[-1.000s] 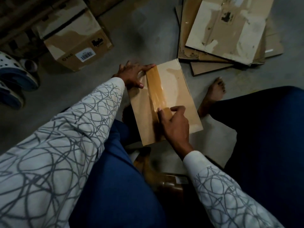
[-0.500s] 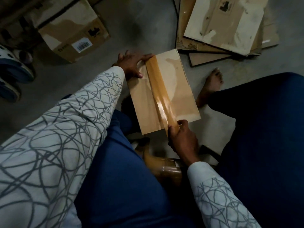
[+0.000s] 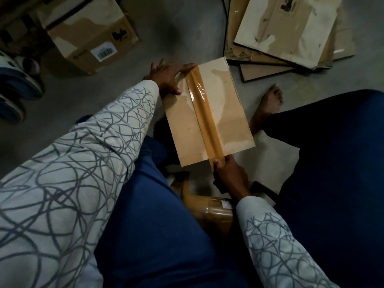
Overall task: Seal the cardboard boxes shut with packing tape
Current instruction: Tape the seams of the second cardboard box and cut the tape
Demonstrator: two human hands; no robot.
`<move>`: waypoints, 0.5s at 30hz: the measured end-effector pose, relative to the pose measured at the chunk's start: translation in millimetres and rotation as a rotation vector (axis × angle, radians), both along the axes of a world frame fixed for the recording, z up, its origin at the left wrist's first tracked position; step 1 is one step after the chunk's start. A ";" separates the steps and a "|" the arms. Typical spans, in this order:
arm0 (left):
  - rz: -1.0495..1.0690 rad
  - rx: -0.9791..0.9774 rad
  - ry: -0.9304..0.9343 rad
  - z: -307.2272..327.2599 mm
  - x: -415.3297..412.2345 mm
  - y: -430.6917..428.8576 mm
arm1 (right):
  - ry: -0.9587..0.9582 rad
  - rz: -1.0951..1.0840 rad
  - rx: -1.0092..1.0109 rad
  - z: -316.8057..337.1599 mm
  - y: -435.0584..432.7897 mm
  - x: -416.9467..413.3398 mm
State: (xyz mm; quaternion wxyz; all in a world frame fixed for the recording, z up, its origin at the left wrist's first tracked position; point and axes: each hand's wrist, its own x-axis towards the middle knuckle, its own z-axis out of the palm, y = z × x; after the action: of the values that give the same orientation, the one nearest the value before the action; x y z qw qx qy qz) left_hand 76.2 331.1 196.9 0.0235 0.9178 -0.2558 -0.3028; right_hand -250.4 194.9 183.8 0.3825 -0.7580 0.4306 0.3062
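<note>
A small brown cardboard box [image 3: 228, 113] lies on the floor between my legs. A strip of brown packing tape [image 3: 204, 113] runs down its middle seam from the far edge to the near edge. My left hand [image 3: 166, 76] rests spread on the box's far left corner, thumb on the top face. My right hand [image 3: 230, 177] is at the near edge, fingers curled over the end of the tape strip where it folds down the box's side. The tape roll [image 3: 216, 213] lies just below, beside my right forearm, partly hidden.
A larger cardboard box [image 3: 89, 36] with a barcode label stands at the upper left. Flattened cardboard sheets [image 3: 286, 30] are stacked at the upper right. Shoes [image 3: 14, 84] sit at the left edge. My bare foot [image 3: 268, 104] lies right of the box.
My right hand slid along the tape from the middle of the box to its near edge and now curls over the end. My left hand stayed on the far corner.
</note>
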 end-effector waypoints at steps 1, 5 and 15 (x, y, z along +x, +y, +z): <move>-0.012 0.017 -0.032 3.3 -2.9 -4.0 | 0.001 -0.011 0.005 -1.7 0.2 1.3; -0.119 0.090 -0.196 5.0 -41.4 -28.1 | 0.010 0.003 0.006 3.5 2.3 9.0; -0.087 0.110 0.012 -1.9 -205.1 -42.6 | -0.016 -0.007 0.048 23.5 -1.3 20.6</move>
State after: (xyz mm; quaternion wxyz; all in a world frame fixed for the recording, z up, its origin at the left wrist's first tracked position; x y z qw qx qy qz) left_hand -128.9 288.5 195.0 -0.0386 0.9039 -0.2785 -0.3224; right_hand -229.8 193.7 207.2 0.4050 -0.7496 0.4226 0.3089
